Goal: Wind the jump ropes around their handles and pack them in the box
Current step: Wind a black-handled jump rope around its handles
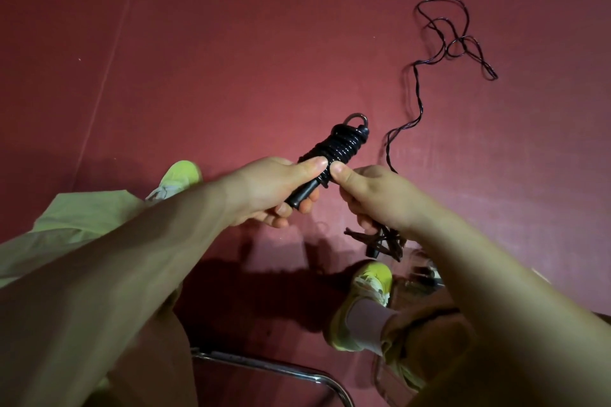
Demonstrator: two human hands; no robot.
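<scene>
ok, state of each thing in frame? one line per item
handles: held together, partly wound with rope coils
rope: loose tail trailing across the floor, not yet wound
left hand: grips the handles' lower end
right hand: pinches the rope at the coils
second rope bundle: tangled on the floor

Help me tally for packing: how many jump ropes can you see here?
2. One is wound on the handles that the left hand grips, its loose rope trailing over the floor. Another jump rope lies bundled under the right hand. More may be hidden.
</scene>
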